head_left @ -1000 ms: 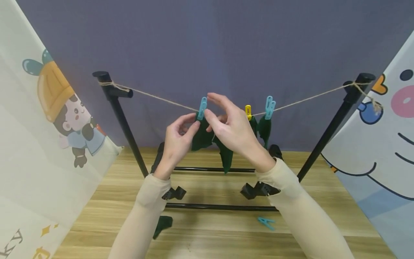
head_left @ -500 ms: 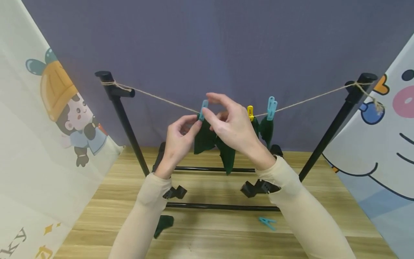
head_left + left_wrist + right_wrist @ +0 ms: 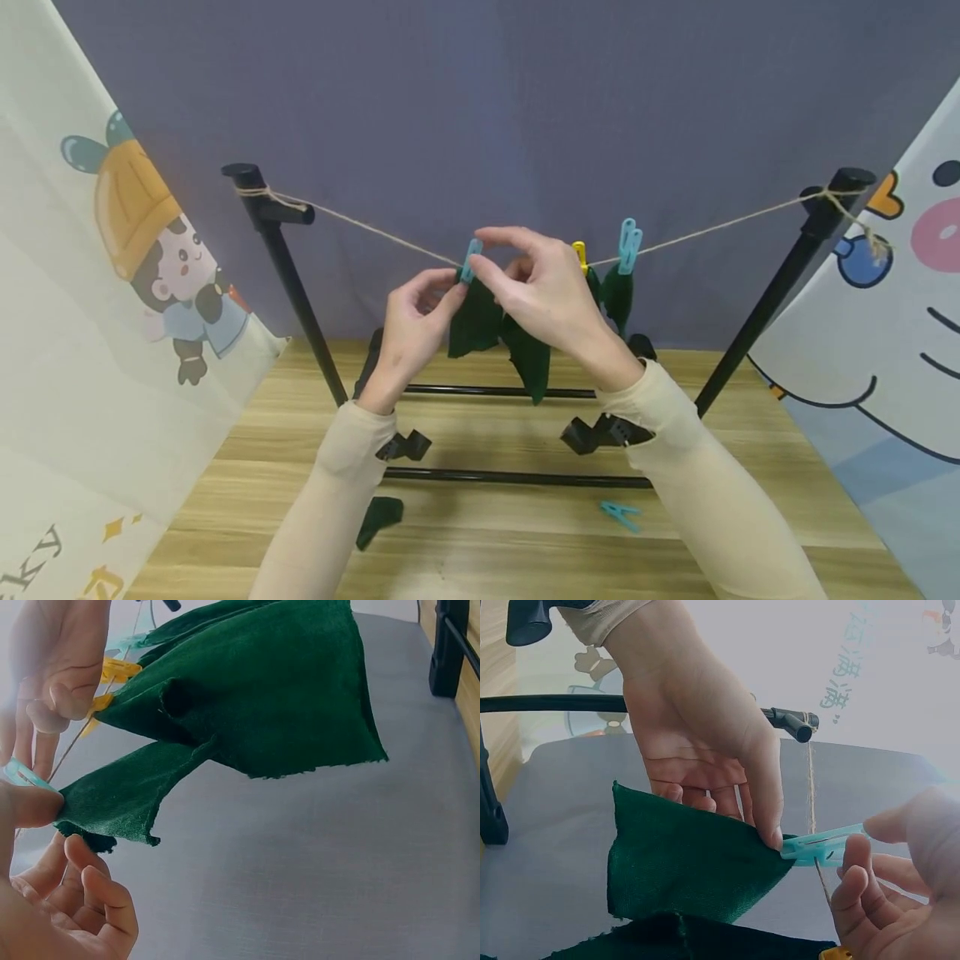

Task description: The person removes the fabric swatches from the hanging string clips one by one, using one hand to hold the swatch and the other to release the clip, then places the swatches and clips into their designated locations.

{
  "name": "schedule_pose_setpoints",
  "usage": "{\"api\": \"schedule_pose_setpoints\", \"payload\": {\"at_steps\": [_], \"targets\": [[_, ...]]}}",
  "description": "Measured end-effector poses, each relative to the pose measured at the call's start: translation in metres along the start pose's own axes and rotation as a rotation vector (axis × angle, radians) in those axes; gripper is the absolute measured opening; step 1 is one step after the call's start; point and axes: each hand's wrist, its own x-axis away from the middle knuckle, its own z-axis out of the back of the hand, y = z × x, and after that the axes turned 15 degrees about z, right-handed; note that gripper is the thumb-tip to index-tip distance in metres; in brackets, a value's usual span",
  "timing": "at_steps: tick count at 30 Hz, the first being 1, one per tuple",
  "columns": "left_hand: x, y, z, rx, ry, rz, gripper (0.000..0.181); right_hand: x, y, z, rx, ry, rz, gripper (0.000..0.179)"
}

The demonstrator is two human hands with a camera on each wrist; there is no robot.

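A dark green cloth garment [image 3: 476, 321] hangs from the twine line [image 3: 360, 225], its left corner under a light blue clothespin [image 3: 471, 260]. My left hand [image 3: 416, 321] pinches that corner, the thumb just below the clothespin, as the right wrist view also shows. With thumb and index finger, my right hand [image 3: 551, 296] pinches the clothespin's handle end. The clothespin [image 3: 825, 846] lies across the twine in the right wrist view. Yellow clothespins [image 3: 120, 670] grip the cloth [image 3: 262, 690] farther along the line in the left wrist view.
A black frame's left post [image 3: 296, 283] and right post [image 3: 765, 292] carry the twine. More blue clothespins [image 3: 630, 247] hold green cloth [image 3: 618, 298] at right. On the wooden tabletop [image 3: 487, 550] lie a loose blue clothespin [image 3: 620, 515] and a green cloth piece [image 3: 380, 521].
My right index finger has come down toward the top of the blue clothespin, and the right hand has lowered slightly. My left hand keeps its hold on the cloth corner.
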Motion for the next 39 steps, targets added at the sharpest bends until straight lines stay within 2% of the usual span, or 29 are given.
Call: {"api": "schedule_pose_setpoints", "payload": {"at_steps": [5, 13, 20, 26, 39], "targets": [[0.0003, -0.0013, 0.0015, 0.001, -0.015, -0.013, 0.026, 0.0016, 0.0016, -0.0001, 0.006, 0.005, 0.023, 0.033], [0.0021, -0.0008, 0.0027, 0.01, -0.039, 0.012, 0.024, 0.0073, 0.006, -0.0019, 0.047, 0.078, 0.073, 0.027], [0.0012, -0.0011, 0.0045, 0.003, -0.03, 0.019, 0.024, 0.0077, 0.005, -0.0051, 0.084, 0.122, 0.13, 0.022], [0.002, -0.0002, 0.006, 0.003, -0.03, 0.025, 0.025, 0.0069, 0.0042, -0.0059, 0.089, 0.141, 0.149, 0.022], [0.0014, 0.0021, 0.0051, 0.023, -0.026, -0.005, 0.023, 0.0054, 0.002, -0.0039, 0.099, 0.197, 0.235, 0.019]]}}
